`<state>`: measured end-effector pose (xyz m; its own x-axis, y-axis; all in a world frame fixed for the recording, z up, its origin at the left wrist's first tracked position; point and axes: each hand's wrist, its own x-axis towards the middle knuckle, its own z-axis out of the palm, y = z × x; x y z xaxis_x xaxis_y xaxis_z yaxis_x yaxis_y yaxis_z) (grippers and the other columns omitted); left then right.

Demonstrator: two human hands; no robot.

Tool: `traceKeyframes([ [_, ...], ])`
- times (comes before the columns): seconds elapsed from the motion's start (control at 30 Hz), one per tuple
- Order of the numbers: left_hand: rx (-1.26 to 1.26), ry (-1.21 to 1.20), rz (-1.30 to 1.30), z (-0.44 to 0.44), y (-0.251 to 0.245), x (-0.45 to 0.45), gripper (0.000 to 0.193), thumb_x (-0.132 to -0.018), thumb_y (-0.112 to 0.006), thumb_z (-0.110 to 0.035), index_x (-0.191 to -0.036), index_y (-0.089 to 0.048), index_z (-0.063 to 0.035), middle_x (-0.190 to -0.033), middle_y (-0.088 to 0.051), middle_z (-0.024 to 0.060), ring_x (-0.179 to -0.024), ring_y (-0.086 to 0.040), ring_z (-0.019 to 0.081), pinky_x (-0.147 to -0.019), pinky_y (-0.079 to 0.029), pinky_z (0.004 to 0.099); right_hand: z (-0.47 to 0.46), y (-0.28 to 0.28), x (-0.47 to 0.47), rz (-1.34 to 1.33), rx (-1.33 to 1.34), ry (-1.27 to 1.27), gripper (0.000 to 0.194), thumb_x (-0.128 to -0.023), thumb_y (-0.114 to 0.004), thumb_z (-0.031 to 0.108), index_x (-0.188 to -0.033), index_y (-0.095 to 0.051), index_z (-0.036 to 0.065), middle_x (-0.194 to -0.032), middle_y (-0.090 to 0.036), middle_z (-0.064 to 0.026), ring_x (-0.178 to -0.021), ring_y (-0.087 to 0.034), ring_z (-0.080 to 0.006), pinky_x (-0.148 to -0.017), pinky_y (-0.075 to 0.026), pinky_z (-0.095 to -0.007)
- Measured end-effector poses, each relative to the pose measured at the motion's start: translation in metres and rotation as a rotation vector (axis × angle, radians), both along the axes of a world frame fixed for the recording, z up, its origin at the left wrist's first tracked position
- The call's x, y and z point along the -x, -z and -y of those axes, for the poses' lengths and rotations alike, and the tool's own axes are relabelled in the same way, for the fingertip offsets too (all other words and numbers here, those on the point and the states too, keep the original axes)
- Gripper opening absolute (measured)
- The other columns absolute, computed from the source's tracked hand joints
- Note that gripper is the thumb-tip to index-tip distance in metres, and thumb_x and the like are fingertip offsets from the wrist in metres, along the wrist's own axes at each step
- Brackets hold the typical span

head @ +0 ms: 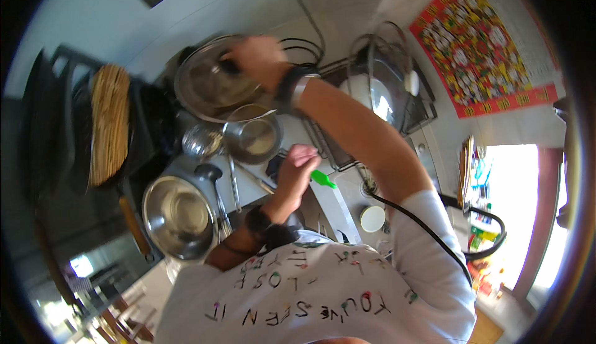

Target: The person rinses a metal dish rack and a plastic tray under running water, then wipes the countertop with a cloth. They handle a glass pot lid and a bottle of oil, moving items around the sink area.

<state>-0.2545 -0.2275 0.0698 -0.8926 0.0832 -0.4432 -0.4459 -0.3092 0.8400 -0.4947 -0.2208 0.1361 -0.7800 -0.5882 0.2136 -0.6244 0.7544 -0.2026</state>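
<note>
My right hand (pixel 260 60), blurred, reaches over a large round lidded pan (pixel 200 92) at the back. Its fingers close around the dark knob of the see-through lid. My left hand (pixel 300 162) is curled in front of the cooking surface, with a green plastic piece (pixel 323 179), which looks like a tool's handle, sticking out beside the palm. What else that hand covers is hidden. Between the hands stands a small steel pot (pixel 253 141), and a perforated steel ladle (pixel 202 141) lies left of it.
A wide steel bowl (pixel 179 218) stands at the left, beside a black ladle (pixel 209 172) and a whisk (pixel 225 227). Beyond are a bundle of wooden sticks (pixel 109 125) and dark pans. A wire rack (pixel 326 143), a glossy rounded vessel (pixel 382 97) and a white bowl (pixel 372 218) are right.
</note>
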Motion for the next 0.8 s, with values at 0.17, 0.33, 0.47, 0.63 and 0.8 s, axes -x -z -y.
traceKeyframes([
  [0.17,0.025,-0.114,0.097,0.049,-0.003,-0.009,0.012,-0.091,-0.065,-0.013,-0.102,-0.060,-0.0103,-0.106,-0.063,0.0012,-0.103,-0.060,0.0124,-0.088,-0.046,0.0303,0.050,0.044,0.029,-0.046,0.115,-0.013,0.022,-0.092,-0.061,0.034,-0.099,-0.066,0.014,-0.085,-0.071,-0.0092,-0.082,-0.069,-0.0298,-0.064,-0.054,-0.0439],
  [0.33,0.030,-0.169,0.090,0.064,0.000,-0.015,0.010,-0.093,-0.062,-0.011,-0.103,-0.060,-0.0097,-0.108,-0.063,0.0031,-0.104,-0.061,0.0156,-0.087,-0.047,0.0315,0.074,0.077,0.032,-0.045,-0.015,-0.001,0.022,-0.089,-0.065,0.032,-0.104,-0.066,0.016,-0.095,-0.071,-0.0051,-0.097,-0.066,-0.0268,-0.068,-0.054,-0.0404],
  [0.47,0.010,-0.192,0.092,0.065,0.009,-0.022,0.010,-0.093,-0.062,-0.010,-0.103,-0.060,-0.0085,-0.108,-0.063,0.0049,-0.102,-0.062,0.0174,-0.085,-0.049,0.0318,0.078,0.092,0.031,-0.064,-0.012,-0.035,0.020,-0.087,-0.068,0.028,-0.103,-0.066,0.017,-0.101,-0.069,-0.0035,-0.099,-0.064,-0.0259,-0.070,-0.054,-0.0416],
  [0.63,-0.019,-0.193,0.132,0.069,0.018,-0.028,0.010,-0.093,-0.063,-0.013,-0.101,-0.059,-0.0103,-0.109,-0.060,0.0027,-0.107,-0.058,0.0172,-0.089,-0.046,0.0331,0.086,0.092,0.035,-0.054,0.039,-0.042,0.019,-0.088,-0.066,0.026,-0.105,-0.065,0.018,-0.103,-0.068,0.0005,-0.098,-0.063,-0.0242,-0.072,-0.054,-0.0397],
  [0.8,-0.040,-0.180,0.135,0.070,0.022,-0.025,0.009,-0.093,-0.062,-0.011,-0.101,-0.060,-0.0097,-0.109,-0.060,0.0024,-0.107,-0.058,0.0172,-0.089,-0.046,0.0331,0.090,0.095,0.047,-0.103,-0.043,-0.005,0.021,-0.086,-0.068,0.025,-0.105,-0.065,0.017,-0.101,-0.068,-0.0015,-0.100,-0.063,-0.0249,-0.073,-0.054,-0.0382],
])
